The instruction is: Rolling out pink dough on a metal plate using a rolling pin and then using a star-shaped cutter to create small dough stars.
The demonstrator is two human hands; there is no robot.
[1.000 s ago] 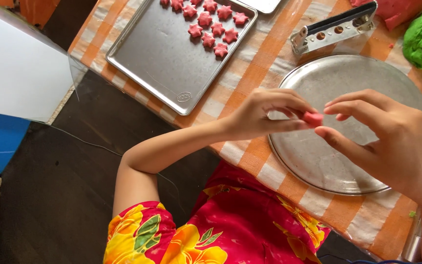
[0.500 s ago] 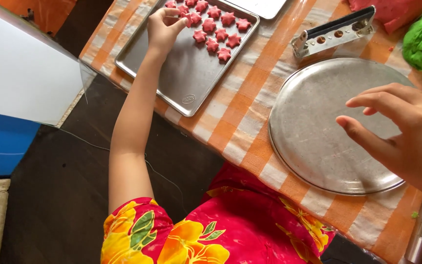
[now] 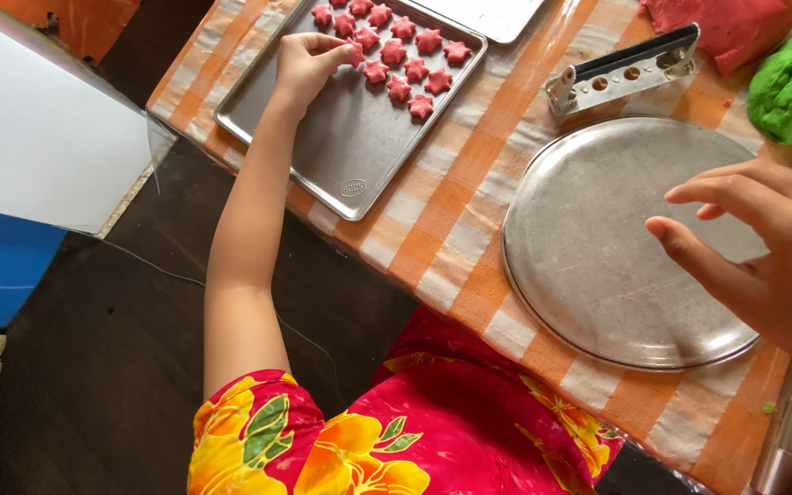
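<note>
While the left hand (image 3: 302,62) pinches a red star piece (image 3: 356,55) onto the baking tray (image 3: 341,147), neighbours sit close.
Could easily squash one; right hand (image 3: 763,247) hovers spread over the round pan (image 3: 598,275).

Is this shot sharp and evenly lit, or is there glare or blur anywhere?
Head view: daylight is soft and mostly even; the round tray shows a dull sheen, the baking sheet a mild one, no harsh glare. The left hand and star cookies look sharp; the right hand, near the lens, is slightly soft.
</note>
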